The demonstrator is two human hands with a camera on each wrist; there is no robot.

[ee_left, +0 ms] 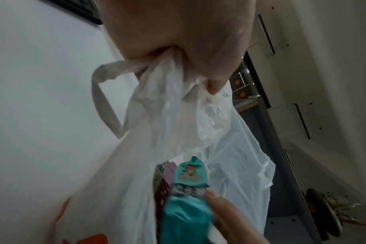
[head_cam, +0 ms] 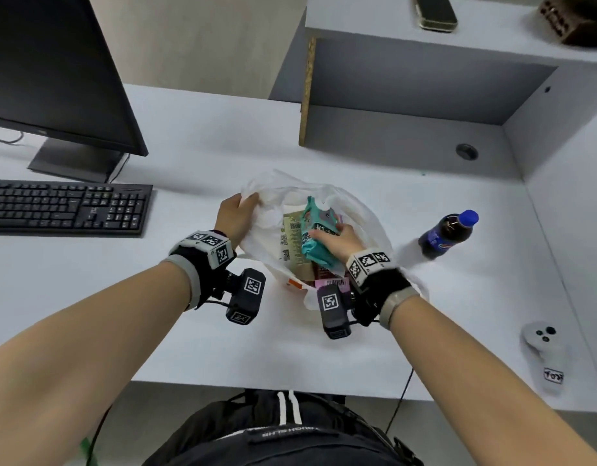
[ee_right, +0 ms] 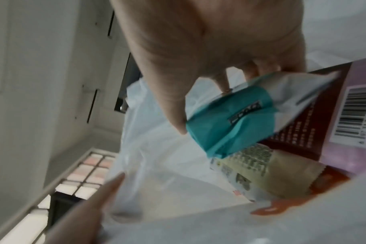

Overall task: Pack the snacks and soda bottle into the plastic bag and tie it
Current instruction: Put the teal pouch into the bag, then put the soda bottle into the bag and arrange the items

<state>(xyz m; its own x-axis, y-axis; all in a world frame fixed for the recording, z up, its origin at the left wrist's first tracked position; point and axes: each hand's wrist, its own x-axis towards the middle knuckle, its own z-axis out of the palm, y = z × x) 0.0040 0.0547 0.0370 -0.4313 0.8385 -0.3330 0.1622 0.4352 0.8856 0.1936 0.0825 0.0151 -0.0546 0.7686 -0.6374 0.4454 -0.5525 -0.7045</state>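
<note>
Gripping a bunched handle of the thin white plastic bag (head_cam: 273, 210), the left hand (head_cam: 234, 215) holds its mouth wide on the grey desk (head_cam: 196, 136). The right hand (head_cam: 340, 242) pinches a soft teal snack packet (head_cam: 315, 237) and lowers it in beside a tan packet (head_cam: 292, 235). Snack packing looks nearly done. Next, I think, comes the dark soda bottle with the blue cap (head_cam: 448, 233), lying well apart on the right.

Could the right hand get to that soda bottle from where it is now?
Probably yes, once it lets go: the right hand grips the teal snack packet, while the soda bottle stands on bare desk beside it.
</note>
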